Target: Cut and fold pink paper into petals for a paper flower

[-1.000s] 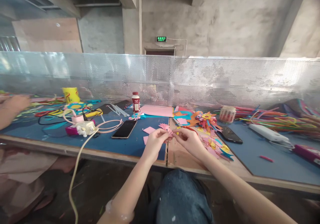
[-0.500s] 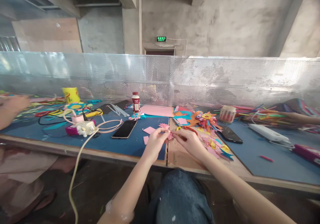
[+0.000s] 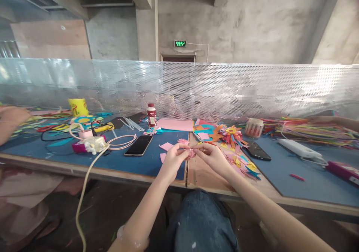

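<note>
In front of me, a small piece of folded pink paper is pinched between the fingertips of both my hands. My left hand grips its left side with thumb and fingers. From the other side, my right hand closes on it in a similar pinch. A red and yellow object shows only in slivers behind my right hand, too hidden to name. Just beyond my left fingertips lies a pink paper flower. Two pink paper pieces rest on the blue mat left of it.
A black phone, a power strip with cables and a red bottle stand to the left. On the right are paper scraps, an orange paper flower, another phone and a jar. Other people's arms reach in at both sides.
My right fingers have shifted from beside the red and yellow object to a pinch on the pink paper. The co-worker's hand at far right has moved back over the coloured strips.
</note>
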A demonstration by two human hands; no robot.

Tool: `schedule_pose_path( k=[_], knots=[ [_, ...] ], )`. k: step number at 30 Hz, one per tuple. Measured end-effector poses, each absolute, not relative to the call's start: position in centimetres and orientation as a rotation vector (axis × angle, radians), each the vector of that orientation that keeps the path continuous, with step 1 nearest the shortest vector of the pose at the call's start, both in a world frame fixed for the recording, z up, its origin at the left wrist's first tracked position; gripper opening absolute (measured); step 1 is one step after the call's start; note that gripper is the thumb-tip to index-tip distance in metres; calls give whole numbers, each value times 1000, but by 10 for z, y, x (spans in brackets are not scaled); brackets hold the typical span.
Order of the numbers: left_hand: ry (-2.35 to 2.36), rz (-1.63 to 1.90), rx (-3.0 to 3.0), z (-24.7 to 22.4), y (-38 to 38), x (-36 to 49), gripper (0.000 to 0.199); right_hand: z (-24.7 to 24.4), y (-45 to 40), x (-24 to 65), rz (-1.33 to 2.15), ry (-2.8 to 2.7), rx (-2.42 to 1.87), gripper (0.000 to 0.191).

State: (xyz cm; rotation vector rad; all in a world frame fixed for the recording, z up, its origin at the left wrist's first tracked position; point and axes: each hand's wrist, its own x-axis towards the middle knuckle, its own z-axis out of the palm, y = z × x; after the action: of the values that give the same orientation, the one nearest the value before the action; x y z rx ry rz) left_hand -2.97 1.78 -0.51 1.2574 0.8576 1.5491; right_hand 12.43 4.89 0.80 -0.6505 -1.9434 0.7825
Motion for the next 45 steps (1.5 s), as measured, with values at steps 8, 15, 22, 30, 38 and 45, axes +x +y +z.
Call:
schedule_pose_path(
  k=[8, 15, 22, 30, 38, 45],
  knots=[
    [855, 1544, 1237, -2, 16, -29, 18, 9, 47, 124, 861, -1909, -617, 20],
    [825, 1531, 1240, -1, 15, -30, 16, 10, 46, 124, 856, -1903, -629, 21],
    [823, 1526, 1223, -1, 15, -29, 15, 7, 48, 124, 787, -1920, -649, 20],
    [840, 1557, 1210, -2, 16, -29, 16, 9, 44, 122, 794, -1923, -637, 21],
    [925, 1582, 1306, -6, 17, -29, 17, 13, 40, 123, 763, -1933, -692, 25],
    [969, 1571, 1411, -11, 19, -30, 18, 12, 43, 122, 875, -1899, -724, 28]
  ],
)
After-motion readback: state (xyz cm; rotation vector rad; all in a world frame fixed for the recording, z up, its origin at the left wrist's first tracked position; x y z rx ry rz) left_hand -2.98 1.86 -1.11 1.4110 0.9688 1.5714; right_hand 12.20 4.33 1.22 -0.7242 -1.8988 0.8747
